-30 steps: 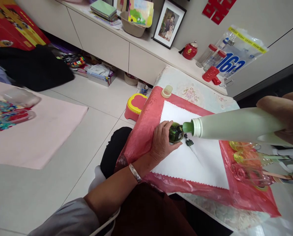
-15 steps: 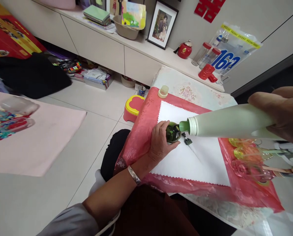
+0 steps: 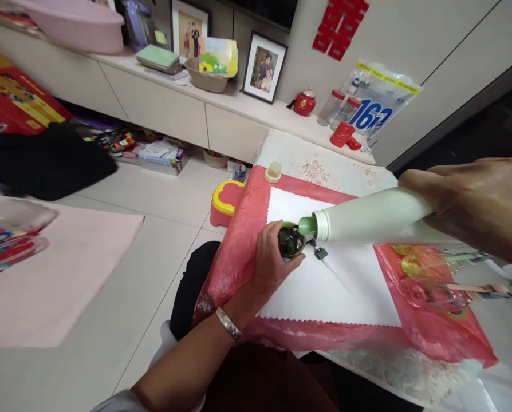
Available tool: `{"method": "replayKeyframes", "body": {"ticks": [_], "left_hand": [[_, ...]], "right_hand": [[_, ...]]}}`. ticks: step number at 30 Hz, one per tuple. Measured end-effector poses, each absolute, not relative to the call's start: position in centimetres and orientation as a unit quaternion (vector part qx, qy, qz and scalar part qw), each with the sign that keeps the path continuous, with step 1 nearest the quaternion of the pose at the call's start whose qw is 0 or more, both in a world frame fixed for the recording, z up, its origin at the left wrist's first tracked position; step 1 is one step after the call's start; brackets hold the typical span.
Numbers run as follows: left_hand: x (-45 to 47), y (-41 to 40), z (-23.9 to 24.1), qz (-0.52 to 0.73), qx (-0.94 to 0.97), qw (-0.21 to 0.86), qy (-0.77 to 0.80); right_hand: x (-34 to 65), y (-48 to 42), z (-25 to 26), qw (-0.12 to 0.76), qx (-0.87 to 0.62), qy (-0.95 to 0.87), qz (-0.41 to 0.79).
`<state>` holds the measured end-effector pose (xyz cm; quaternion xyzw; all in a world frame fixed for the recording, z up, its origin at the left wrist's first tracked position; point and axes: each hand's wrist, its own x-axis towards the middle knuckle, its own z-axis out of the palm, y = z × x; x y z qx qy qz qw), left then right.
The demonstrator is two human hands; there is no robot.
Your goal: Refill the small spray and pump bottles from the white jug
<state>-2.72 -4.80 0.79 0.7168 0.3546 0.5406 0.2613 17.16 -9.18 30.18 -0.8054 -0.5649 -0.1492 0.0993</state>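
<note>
My left hand point(image 3: 270, 260) is wrapped around a small dark green glass bottle point(image 3: 291, 240) standing on a white cloth point(image 3: 325, 286). My right hand point(image 3: 475, 209) grips a pale green plastic bottle point(image 3: 367, 218), held almost level. Its green nozzle point(image 3: 306, 225) rests at the mouth of the small bottle. A small dark cap point(image 3: 320, 252) lies on the cloth just right of the small bottle. A silver bangle point(image 3: 228, 323) is on my left wrist.
The cloth lies on a red plastic sheet point(image 3: 247, 229) over a floral table cover. A pale lid point(image 3: 274, 171) sits at the far edge. Clear glass pieces and sticks point(image 3: 436, 280) lie at the right. A yellow and red stool point(image 3: 224, 200) stands on the floor.
The view has tilted up and shifted, so the table sits lower and further left in frame. Both hands hold the same bottles, nozzle still at the small bottle's mouth.
</note>
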Motion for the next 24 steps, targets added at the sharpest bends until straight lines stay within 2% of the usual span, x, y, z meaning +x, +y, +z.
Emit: {"method": "replayKeyframes", "body": {"ticks": [2, 3, 5, 10, 12, 19, 24], "left_hand": [[-2.7, -4.7, 0.4, 0.55, 0.714, 0.251, 0.353], [-2.6, -4.7, 0.3, 0.552, 0.713, 0.246, 0.355], [-2.6, -4.6, 0.1, 0.548, 0.712, 0.241, 0.365], [-2.5, -4.2, -0.1, 0.549, 0.714, 0.227, 0.37], [-2.5, -4.1, -0.3, 0.557, 0.715, 0.219, 0.361], [-2.7, -4.2, -0.1, 0.569, 0.698, 0.221, 0.375], [-3.0, -4.5, 0.1, 0.547, 0.7, 0.267, 0.374]], "right_hand": [[16.5, -9.1, 30.3, -0.063, -0.772, -0.601, -0.195], [16.6, -9.1, 30.3, -0.085, -0.764, -0.604, -0.211], [17.5, -9.1, 30.2, -0.001, -0.765, -0.606, -0.218], [19.2, -8.8, 28.8, 0.302, -0.708, -0.624, -0.135], [19.7, -8.4, 27.6, 0.379, -0.701, -0.593, -0.118], [24.2, -7.9, 18.8, 0.53, -0.724, -0.425, -0.121], [26.7, -8.1, 12.4, 0.586, -0.74, -0.31, -0.11]]}}
